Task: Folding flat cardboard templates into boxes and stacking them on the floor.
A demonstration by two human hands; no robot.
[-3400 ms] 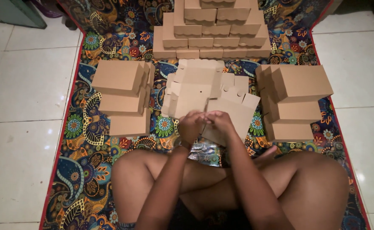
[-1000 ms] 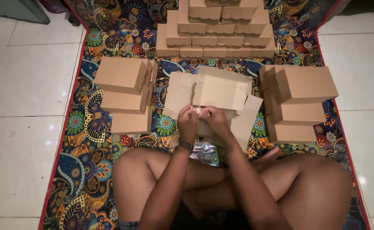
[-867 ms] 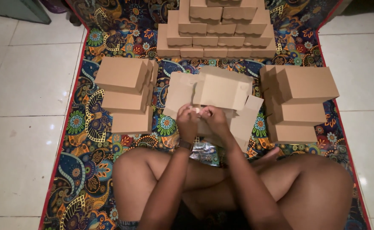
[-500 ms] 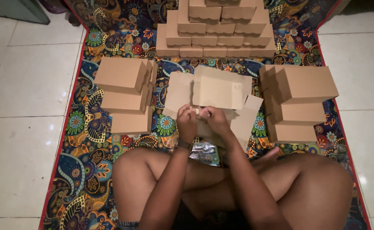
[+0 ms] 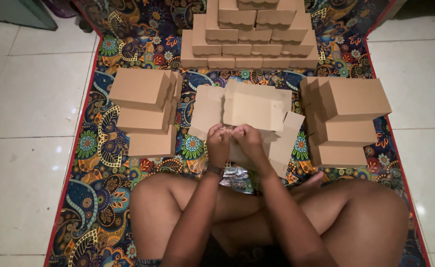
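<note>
Both forearms bare to the elbow; no sleeves in view. Left hand (image 5: 219,146) and right hand (image 5: 247,140) ungloved, no rings discernible. A dark band (image 5: 214,169), a watch or bracelet, sits on the left wrist. Both legs bare from thigh to foot; feet unshod. A patterned garment edge shows at the lower frame, detail unclear.

Two hands, left (image 5: 219,146) and right (image 5: 249,141), one unfolded flat (image 5: 254,109), three boxes stacked at frame left (image 5: 145,113), three at right (image 5: 348,121), one patterned mat (image 5: 103,168), and an upper-centre pile (image 5: 252,34) too overlapped to count.
</note>
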